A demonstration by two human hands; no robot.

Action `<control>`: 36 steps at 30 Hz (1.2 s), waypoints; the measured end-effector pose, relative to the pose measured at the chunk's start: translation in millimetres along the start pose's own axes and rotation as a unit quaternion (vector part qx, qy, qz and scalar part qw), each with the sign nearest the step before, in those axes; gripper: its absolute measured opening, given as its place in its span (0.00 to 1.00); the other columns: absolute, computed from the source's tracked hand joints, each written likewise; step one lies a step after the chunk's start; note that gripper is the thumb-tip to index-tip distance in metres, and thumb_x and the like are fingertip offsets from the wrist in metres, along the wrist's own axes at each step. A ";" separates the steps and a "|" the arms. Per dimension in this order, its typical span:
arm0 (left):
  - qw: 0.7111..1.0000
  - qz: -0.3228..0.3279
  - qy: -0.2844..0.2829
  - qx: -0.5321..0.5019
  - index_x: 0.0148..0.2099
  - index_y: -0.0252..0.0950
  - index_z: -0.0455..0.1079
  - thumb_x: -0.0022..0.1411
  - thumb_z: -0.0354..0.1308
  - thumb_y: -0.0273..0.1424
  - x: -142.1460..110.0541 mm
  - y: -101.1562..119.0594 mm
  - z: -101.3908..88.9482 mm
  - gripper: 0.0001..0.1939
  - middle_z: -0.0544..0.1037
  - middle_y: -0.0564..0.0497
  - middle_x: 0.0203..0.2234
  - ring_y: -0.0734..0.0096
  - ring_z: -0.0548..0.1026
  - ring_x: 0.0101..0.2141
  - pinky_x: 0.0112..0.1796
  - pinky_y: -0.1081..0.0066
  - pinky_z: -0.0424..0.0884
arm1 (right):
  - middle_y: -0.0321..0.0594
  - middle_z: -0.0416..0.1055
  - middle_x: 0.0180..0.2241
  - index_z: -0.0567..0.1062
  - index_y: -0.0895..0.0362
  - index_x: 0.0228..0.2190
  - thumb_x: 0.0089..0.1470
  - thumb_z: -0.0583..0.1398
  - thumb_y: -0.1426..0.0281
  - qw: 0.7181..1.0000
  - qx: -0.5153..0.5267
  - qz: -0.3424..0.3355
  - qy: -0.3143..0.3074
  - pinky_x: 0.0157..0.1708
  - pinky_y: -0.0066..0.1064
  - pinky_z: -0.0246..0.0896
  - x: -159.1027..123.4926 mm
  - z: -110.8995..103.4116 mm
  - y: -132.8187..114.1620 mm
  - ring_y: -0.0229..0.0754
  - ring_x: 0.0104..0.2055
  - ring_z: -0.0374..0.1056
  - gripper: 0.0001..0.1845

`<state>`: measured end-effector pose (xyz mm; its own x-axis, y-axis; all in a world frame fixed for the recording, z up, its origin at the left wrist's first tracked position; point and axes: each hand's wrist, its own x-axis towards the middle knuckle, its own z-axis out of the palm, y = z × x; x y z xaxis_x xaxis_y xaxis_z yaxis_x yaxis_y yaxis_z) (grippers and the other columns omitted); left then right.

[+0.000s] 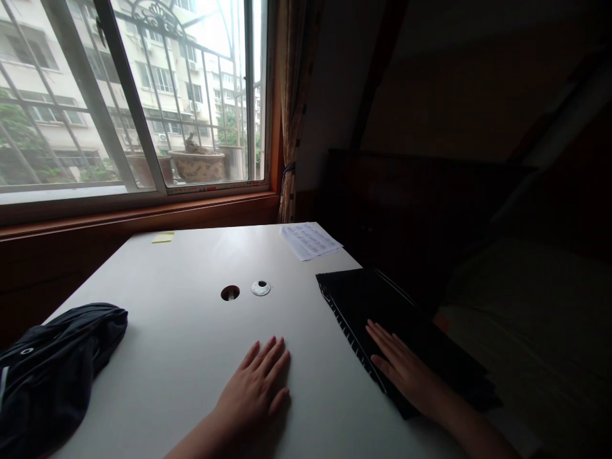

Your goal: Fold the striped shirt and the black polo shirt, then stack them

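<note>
My left hand (255, 390) lies flat on the white table (182, 331), fingers stretched out and together, holding nothing. My right hand (404, 370) rests flat with its fingers extended on a folded black cloth (382, 303) at the table's right edge. The cloth has a light dashed line along its left border and hangs slightly over the table's side.
A crumpled dark garment (52, 366) lies at the table's left front. A cable hole (230, 292) and its round silver cap (261, 287) sit mid-table. A printed paper sheet (310, 240) and a yellow sticky note (162, 238) lie near the window. A dark bed stands to the right.
</note>
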<state>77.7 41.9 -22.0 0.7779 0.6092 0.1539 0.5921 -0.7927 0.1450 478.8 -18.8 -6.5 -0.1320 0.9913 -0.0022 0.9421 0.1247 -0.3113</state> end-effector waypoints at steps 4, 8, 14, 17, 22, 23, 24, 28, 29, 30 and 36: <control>1.000 0.005 0.009 -0.001 0.74 0.47 0.36 0.73 0.42 0.47 0.1 -0.8 0.4 0.33 0.48 0.50 0.70 0.55 0.52 0.68 0.66 0.52 0.50 | 0.35 0.40 0.71 0.46 0.46 0.69 0.66 0.43 0.48 1.000 -0.016 0.011 0.002 0.70 0.53 0.35 39.2 -6.4 12.5 0.48 0.72 0.37 0.36; 1.000 0.002 -0.004 -0.004 0.74 0.47 0.36 0.74 0.41 0.48 0.5 -1.3 0.5 0.33 0.47 0.50 0.71 0.55 0.51 0.68 0.66 0.51 0.50 | 0.38 0.40 0.71 0.50 0.51 0.69 0.66 0.40 0.46 0.999 -0.042 0.007 0.004 0.70 0.51 0.34 85.9 -10.6 20.2 0.48 0.73 0.36 0.38; 1.000 0.005 0.009 -0.007 0.74 0.48 0.36 0.73 0.43 0.47 0.1 -1.7 1.4 0.34 0.47 0.51 0.71 0.55 0.51 0.68 0.66 0.52 0.49 | 0.39 0.40 0.71 0.48 0.52 0.69 0.65 0.39 0.45 0.996 -0.080 0.033 0.002 0.69 0.50 0.34 153.8 -13.2 31.8 0.48 0.73 0.37 0.40; 1.000 0.007 0.005 -0.008 0.74 0.48 0.36 0.73 0.43 0.47 0.2 -2.3 1.7 0.34 0.47 0.50 0.70 0.55 0.51 0.68 0.66 0.52 0.49 | 0.39 0.41 0.71 0.48 0.53 0.69 0.65 0.39 0.46 0.995 -0.087 0.054 0.002 0.69 0.49 0.35 177.7 -13.4 44.5 0.47 0.72 0.38 0.40; 1.000 0.002 -0.010 -0.011 0.74 0.48 0.37 0.73 0.41 0.48 0.7 -1.6 -1.1 0.33 0.46 0.51 0.71 0.55 0.50 0.68 0.66 0.50 0.50 | 0.44 0.45 0.70 0.55 0.57 0.67 0.65 0.39 0.49 0.990 -0.102 0.092 0.015 0.69 0.50 0.36 189.6 -18.9 74.4 0.50 0.72 0.40 0.38; 1.000 0.001 -0.011 -0.012 0.74 0.48 0.37 0.73 0.41 0.48 0.7 -1.2 -1.9 0.33 0.47 0.51 0.71 0.55 0.50 0.68 0.66 0.50 0.50 | 0.44 0.46 0.70 0.56 0.57 0.67 0.65 0.40 0.50 0.989 -0.107 0.101 0.018 0.69 0.51 0.36 187.7 -20.6 80.5 0.50 0.72 0.39 0.38; 1.000 0.000 -0.012 -0.013 0.74 0.48 0.37 0.73 0.41 0.48 0.8 -0.9 -2.7 0.33 0.47 0.51 0.71 0.55 0.50 0.68 0.66 0.50 0.50 | 0.44 0.46 0.70 0.57 0.56 0.67 0.65 0.40 0.50 0.987 -0.111 0.110 0.020 0.69 0.52 0.35 184.7 -22.4 86.3 0.50 0.72 0.39 0.38; 1.000 0.000 -0.011 -0.018 0.74 0.47 0.38 0.73 0.41 0.48 0.9 0.0 -3.9 0.32 0.47 0.50 0.71 0.54 0.50 0.68 0.66 0.50 0.50 | 0.43 0.44 0.71 0.57 0.57 0.67 0.63 0.40 0.49 0.983 -0.122 0.132 0.026 0.68 0.53 0.37 163.6 -29.1 104.1 0.52 0.72 0.38 0.39; 1.000 0.000 -0.012 -0.020 0.74 0.47 0.38 0.74 0.41 0.48 0.8 0.0 -3.8 0.32 0.47 0.50 0.71 0.54 0.50 0.68 0.66 0.49 0.50 | 0.43 0.43 0.71 0.56 0.58 0.67 0.63 0.41 0.49 0.983 -0.122 0.134 0.026 0.68 0.52 0.39 156.6 -30.3 107.3 0.52 0.72 0.39 0.40; 1.000 0.000 -0.011 -0.021 0.74 0.47 0.38 0.74 0.41 0.47 0.8 0.0 -3.6 0.32 0.47 0.50 0.71 0.54 0.50 0.69 0.66 0.49 0.50 | 0.44 0.42 0.71 0.56 0.59 0.67 0.62 0.41 0.48 0.983 -0.122 0.134 0.027 0.68 0.50 0.40 149.1 -31.2 110.5 0.52 0.72 0.40 0.41; 1.000 -0.001 -0.010 -0.024 0.74 0.47 0.38 0.74 0.40 0.48 0.0 -1.2 -1.2 0.32 0.47 0.50 0.71 0.54 0.49 0.69 0.66 0.48 0.49 | 0.47 0.46 0.70 0.55 0.62 0.67 0.58 0.45 0.45 0.988 -0.077 0.123 0.055 0.69 0.43 0.44 89.5 -27.8 130.6 0.52 0.71 0.45 0.46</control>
<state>76.8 42.8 -21.0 0.7810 0.6097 0.1350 0.5833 -0.7894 0.1913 598.6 87.4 -21.0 0.1331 0.9900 0.0463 0.9782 -0.1238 -0.1667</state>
